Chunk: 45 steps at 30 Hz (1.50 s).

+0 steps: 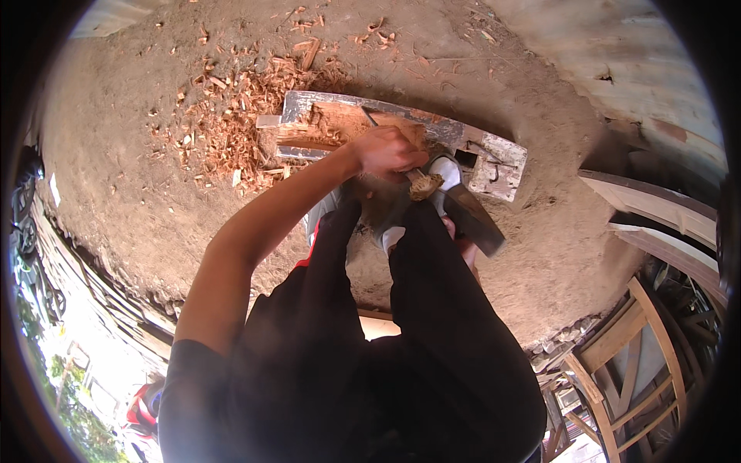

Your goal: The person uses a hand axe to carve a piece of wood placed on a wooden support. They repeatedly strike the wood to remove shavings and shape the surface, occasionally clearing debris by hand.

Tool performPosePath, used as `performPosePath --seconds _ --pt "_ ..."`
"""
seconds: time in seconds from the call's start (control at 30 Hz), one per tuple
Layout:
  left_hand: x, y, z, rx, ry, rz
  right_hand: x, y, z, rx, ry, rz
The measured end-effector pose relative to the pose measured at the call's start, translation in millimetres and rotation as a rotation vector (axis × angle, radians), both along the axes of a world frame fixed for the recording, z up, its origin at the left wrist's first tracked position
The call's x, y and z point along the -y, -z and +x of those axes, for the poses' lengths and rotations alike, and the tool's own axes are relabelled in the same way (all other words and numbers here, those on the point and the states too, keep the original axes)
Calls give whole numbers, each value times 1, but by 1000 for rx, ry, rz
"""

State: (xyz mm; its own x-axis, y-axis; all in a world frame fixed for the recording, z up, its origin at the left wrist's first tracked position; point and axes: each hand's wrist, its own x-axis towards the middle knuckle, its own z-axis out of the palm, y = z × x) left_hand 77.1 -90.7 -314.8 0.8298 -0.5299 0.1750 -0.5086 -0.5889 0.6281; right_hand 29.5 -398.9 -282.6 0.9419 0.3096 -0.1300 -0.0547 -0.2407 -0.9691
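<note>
My left hand [388, 152] is closed round a chisel, its wooden handle [424, 185] with a frayed end sticking out on the near side. The chisel's metal blade [369, 116] points away into a hollow cut in a weathered wooden beam [498, 168], which lies crosswise in front of my feet. Beside my right knee, my right hand [466, 250] shows only in part, the leg covering the rest. It grips a dark, block-shaped mallet [475, 220], slightly blurred, just right of the chisel handle.
Wood chips and shavings [239, 116] are heaped on the dirt floor [123, 154] at the beam's left end. A wooden chair frame [648, 363] stands at lower right, below curved boards [656, 204]. Stacked planks [100, 270] line the left side. Corrugated sheet [633, 69] rises at upper right.
</note>
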Motion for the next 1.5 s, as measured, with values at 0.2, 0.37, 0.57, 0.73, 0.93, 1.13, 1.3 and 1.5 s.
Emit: performPosePath --seconds 0.2,0.37,0.57,0.73,0.93,1.13,1.3,1.5 --pt "-1 1 -1 12 -26 1 -6 -35 16 45 -178 -54" --pt "-2 4 0 42 -65 -22 -13 -31 24 157 -266 -130" --pt "0 -3 -1 34 -93 -31 7 -14 10 -105 -218 -50" --pt "2 2 -2 56 -95 -53 -15 -54 26 -1 -302 -181" --pt "0 -2 -2 68 -121 -13 -38 -62 34 61 -323 -331" --pt "3 9 -4 83 -106 -4 -21 -33 18 84 -193 -225" --pt "-2 18 -7 154 -54 81 -25 -63 26 -75 -202 -247" --pt "-2 15 -6 149 -128 80 -37 -66 39 -42 -298 -346"
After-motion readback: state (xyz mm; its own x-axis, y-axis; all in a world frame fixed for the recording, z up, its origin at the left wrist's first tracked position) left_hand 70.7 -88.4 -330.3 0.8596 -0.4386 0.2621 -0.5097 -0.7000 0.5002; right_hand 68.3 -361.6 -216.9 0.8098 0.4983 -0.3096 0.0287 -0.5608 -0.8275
